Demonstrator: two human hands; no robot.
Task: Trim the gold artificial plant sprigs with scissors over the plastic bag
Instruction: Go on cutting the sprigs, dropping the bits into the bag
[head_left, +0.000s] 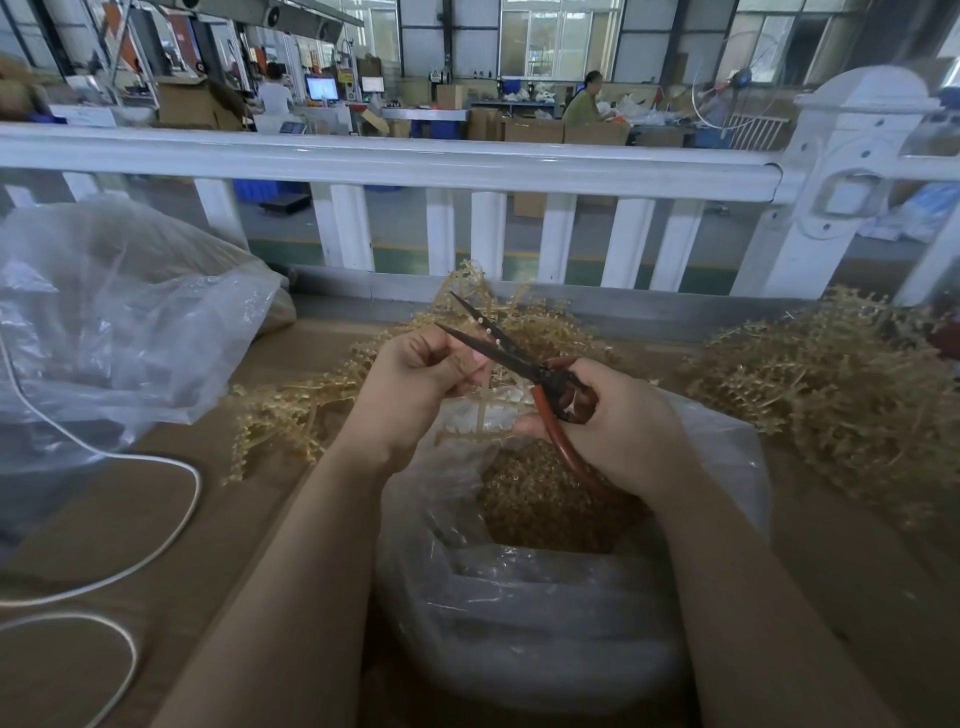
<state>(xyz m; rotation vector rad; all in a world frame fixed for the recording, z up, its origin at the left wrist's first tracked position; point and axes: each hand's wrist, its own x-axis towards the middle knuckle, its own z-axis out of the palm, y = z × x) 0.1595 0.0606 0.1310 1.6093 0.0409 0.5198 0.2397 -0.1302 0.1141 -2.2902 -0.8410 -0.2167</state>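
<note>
Nearest the camera, a crinkled clear plastic bag (524, 623) holds gold trimmings on a brown cardboard-covered table (208, 519). At 9 o'clock lies another clear bag (114, 322). The left hand (415, 384) pinches a beaded gold sprig (483, 410); the right hand (618, 426) grips red-handled scissors (519, 364), blades parted, pointing toward 10 o'clock. At 3 o'clock lies a sprig pile (831, 384). A white railing (395, 161) fronts the workshop.

factory floor | stacked cartons (184, 104) | workstation monitors (321, 88) | seated worker (584, 106)
</note>
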